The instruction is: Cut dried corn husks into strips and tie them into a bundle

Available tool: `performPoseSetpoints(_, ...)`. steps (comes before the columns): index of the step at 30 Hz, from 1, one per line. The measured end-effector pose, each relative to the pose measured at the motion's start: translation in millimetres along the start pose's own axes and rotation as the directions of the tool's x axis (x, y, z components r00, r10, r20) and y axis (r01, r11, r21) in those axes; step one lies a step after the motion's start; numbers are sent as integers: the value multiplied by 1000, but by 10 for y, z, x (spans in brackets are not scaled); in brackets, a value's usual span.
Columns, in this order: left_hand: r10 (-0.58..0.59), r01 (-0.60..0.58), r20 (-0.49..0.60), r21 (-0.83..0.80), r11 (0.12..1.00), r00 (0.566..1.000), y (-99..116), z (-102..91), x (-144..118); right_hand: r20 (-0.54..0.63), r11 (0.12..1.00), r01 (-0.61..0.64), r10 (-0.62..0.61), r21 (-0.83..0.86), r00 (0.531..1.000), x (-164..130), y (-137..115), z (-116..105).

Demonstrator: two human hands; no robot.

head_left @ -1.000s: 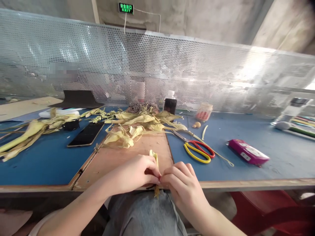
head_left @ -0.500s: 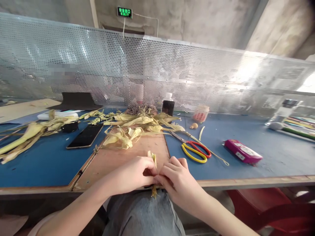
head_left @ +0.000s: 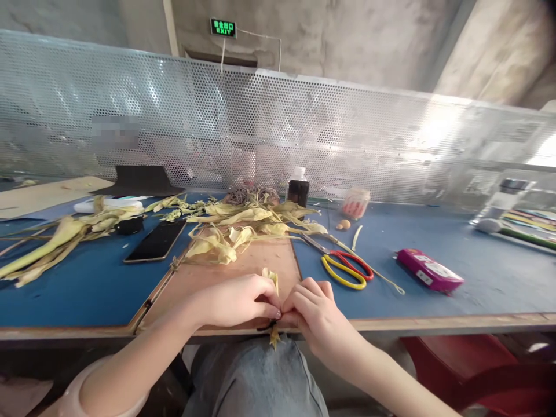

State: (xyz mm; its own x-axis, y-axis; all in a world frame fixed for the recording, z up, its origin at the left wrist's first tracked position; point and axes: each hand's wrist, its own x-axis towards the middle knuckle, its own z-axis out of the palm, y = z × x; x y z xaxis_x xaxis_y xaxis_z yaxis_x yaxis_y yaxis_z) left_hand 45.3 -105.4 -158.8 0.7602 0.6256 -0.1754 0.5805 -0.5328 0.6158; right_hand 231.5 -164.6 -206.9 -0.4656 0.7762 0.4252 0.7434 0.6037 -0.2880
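Beige sheet material point(head_left: 47, 194) lies flat at the far left of a blue tabletop point(head_left: 69, 304). In front of it stretches a bundle of pale green-yellow, partly browned stalks point(head_left: 65, 231), its inner end reaching across a smooth white rounded object point(head_left: 132, 204). Behind that sits a bent matt-black sheet point(head_left: 141, 180), and nearer the front a small crumpled black lump point(head_left: 130, 225) rests just beside a black flat-screened phone point(head_left: 156, 240). Next comes a loose heap of long, curled, pale yellow husks point(head_left: 212, 246), spread over the back of a reddish-tan flat board point(head_left: 260, 255).

At the board's front edge, the left hand point(head_left: 237, 301) has its thumb and fingers closed on a narrow folded strip of pale yellow husk point(head_left: 271, 277). Its upper end rises above these fingers; a frayed brownish tip hangs below, over the blue denim leg point(head_left: 247, 382). Past the heap stands a dark-filled clear bottle with a white cap point(head_left: 298, 188). The right hand point(head_left: 315, 310) is narrowed to a pinch right beside the left fingertips; what lies inside that pinch is hidden.

Farther right lie steel scissors with red and yellow looped handles point(head_left: 347, 272), a clear jar with reddish contents point(head_left: 356, 204) behind them, and a glossy magenta packet point(head_left: 430, 270) well apart from both hands.
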Motion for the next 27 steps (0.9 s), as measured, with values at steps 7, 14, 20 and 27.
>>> performPoseSetpoints(7, -32, 35, 97, -37, 999, 995, -12, -74, 138, -95, 991, 116, -121, -63, 988, 0, 56, 37)
performPoseSetpoints(14, 41, -10, 194, -156, 988, 980, -119, -98, 259, -118, 955, 277, -289, -105, 950, 50, 101, -8)
performPoseSetpoints(20, -21, 27, 166, -33, 999, 986, -19, -107, 273, -74, 952, 292, -299, -98, 951, 113, 177, -97)
performPoseSetpoints(27, -43, 49, 145, -37, 998, 989, 25, -131, 236, -156, 764, -370, 341, -529, 927, 142, 967, -430)
